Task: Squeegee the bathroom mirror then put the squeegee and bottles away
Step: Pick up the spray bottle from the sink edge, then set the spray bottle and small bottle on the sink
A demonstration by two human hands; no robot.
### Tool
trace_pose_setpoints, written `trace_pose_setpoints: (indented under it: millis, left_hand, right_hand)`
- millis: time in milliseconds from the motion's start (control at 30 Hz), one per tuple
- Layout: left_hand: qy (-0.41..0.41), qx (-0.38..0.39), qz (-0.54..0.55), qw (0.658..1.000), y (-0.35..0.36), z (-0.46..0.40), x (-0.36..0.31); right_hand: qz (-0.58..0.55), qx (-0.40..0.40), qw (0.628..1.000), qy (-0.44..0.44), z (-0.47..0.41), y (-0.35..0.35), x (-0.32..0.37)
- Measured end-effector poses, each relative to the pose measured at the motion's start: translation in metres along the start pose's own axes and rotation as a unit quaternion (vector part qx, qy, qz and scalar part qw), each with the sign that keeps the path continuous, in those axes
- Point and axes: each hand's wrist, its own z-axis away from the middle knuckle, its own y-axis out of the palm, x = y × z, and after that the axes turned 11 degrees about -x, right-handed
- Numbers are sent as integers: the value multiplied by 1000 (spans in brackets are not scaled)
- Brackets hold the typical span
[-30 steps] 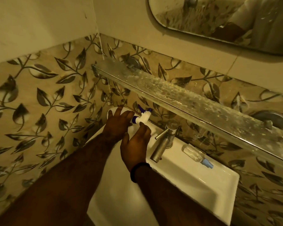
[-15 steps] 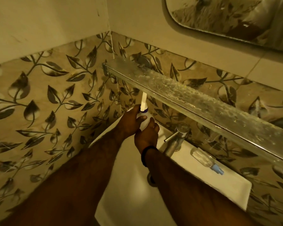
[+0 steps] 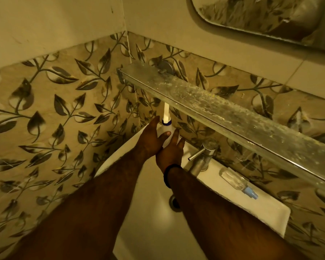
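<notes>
A white spray bottle [image 3: 166,123] with a blue collar stands upright at the back left corner of the white sink [image 3: 266,209], its top hidden under the glass shelf. My left hand [image 3: 151,139] wraps its left side and my right hand [image 3: 170,152] presses against its right side. A small clear bottle [image 3: 235,180] with a light blue cap lies on its side on the sink's back ledge, right of the tap. The mirror [image 3: 266,17] hangs on the wall at the upper right. No squeegee is in view.
A dusty glass shelf [image 3: 223,113] runs along the wall just above the sink and overhangs the bottle. A steel tap [image 3: 203,154] stands right beside my right hand. Leaf-patterned tiled walls meet in a corner close on the left. The drain [image 3: 174,202] shows between my forearms.
The spray bottle went from tilted with its trigger head showing to upright under the shelf. Both hands have stayed on it, and the view shifted left and down.
</notes>
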Motion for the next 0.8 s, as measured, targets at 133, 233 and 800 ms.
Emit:
trace_pose_setpoints:
  millis: [133, 233, 800]
  left_hand:
    - [-22, -55, 6, 998, -3, 15, 2]
    - [-30, -54, -16, 998, -6, 28, 1]
    - [75, -285, -163, 942, 13, 127, -26]
  right_hand:
    - [39, -5, 998, -49, 7, -1, -4]
    - [78, 14, 993, -91, 14, -4, -9]
    - [47, -28, 942, -331, 74, -100, -60]
